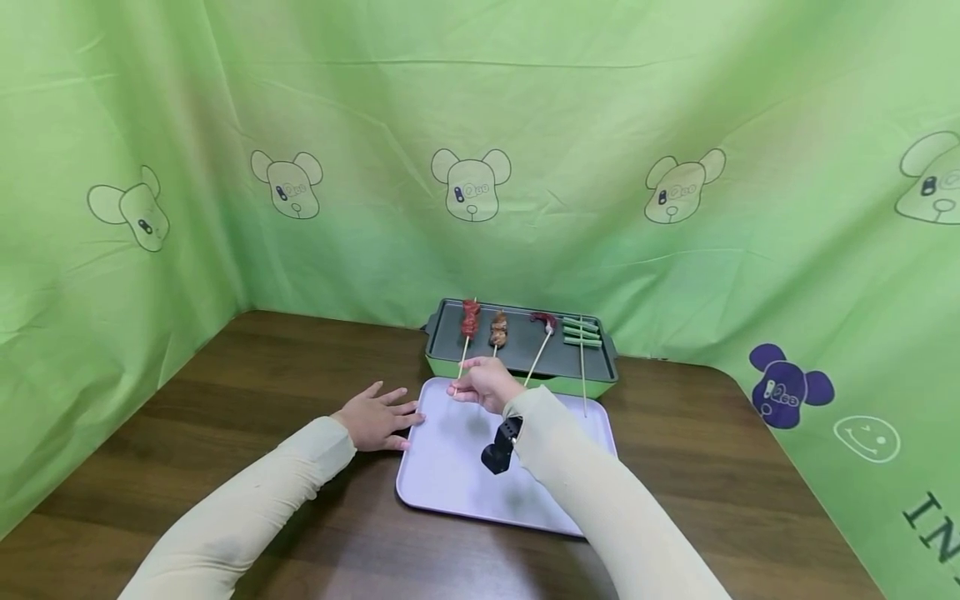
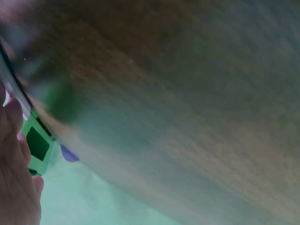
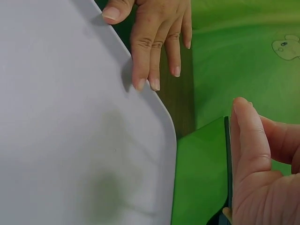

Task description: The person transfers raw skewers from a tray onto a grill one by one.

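In the head view my right hand [image 1: 487, 384] pinches the lower end of the wooden stick of a red meat skewer [image 1: 470, 320]. The meat end lies on a grill [image 1: 521, 340] with a dark plate and green body. To its right are a browned meat skewer [image 1: 498, 330], a skewer with a dark red tentacle-like piece [image 1: 545, 322] and a green vegetable skewer [image 1: 582, 332]. My left hand [image 1: 378, 419] rests with spread fingers at the left edge of a pale lilac tray [image 1: 450, 467]. The right wrist view shows those left fingers [image 3: 143, 61] on the rim.
The tray lies on a dark wooden table [image 1: 300, 375], right in front of the grill. Sticks of the skewers reach over the grill's front edge above the tray. A green curtain [image 1: 375, 233] with bear prints surrounds the table at the back and sides.
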`<state>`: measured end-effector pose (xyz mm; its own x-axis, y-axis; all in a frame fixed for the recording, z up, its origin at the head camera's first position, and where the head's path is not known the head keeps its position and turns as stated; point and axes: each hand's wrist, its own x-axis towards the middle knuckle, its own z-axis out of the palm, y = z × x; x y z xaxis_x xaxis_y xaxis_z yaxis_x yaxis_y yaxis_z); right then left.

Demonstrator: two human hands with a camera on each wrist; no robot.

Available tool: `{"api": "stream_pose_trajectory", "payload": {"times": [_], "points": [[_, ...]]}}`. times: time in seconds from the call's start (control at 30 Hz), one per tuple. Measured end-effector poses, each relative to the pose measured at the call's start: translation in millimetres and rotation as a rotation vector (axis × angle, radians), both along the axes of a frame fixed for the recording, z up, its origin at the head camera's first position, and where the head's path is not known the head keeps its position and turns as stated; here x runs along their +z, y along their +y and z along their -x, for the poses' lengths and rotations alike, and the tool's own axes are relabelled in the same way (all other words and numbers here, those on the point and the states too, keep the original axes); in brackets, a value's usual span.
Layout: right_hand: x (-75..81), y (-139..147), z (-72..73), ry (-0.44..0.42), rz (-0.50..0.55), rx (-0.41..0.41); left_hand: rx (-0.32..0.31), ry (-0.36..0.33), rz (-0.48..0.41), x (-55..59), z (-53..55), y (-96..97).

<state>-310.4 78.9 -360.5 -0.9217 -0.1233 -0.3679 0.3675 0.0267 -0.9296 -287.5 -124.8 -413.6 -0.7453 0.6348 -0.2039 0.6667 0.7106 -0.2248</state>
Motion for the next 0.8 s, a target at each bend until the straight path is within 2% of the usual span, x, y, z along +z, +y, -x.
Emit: {"api": "stream_pose_trajectory", "payload": {"times": [0.3, 0.5, 0.63, 0.7, 0.8], "points": [[-3.3, -1.1, -1.5, 0.001, -0.021, -0.017, -0.013, 0.001, 0.003, 0.0, 0.6, 4.1], [-2.7, 0.1, -6.3, 0.060, -0.133, 0.015, -0.022, 0.004, -0.003, 2.1, 3.0, 6.2], [0.7, 5.5, -14.4, 0.167, -0.254, 0.072, -0.019, 0.031, 0.031, 4.5, -0.2, 8.5], [4.5, 13.8, -21.5, 0.266, -0.353, 0.113, -0.010, 0.022, 0.029, 9.1, -3.9, 10.4], [13.8, 35.5, -36.4, 0.457, -0.553, 0.160, -0.029, 0.030, -0.050, 21.9, -9.3, 7.9]]}}
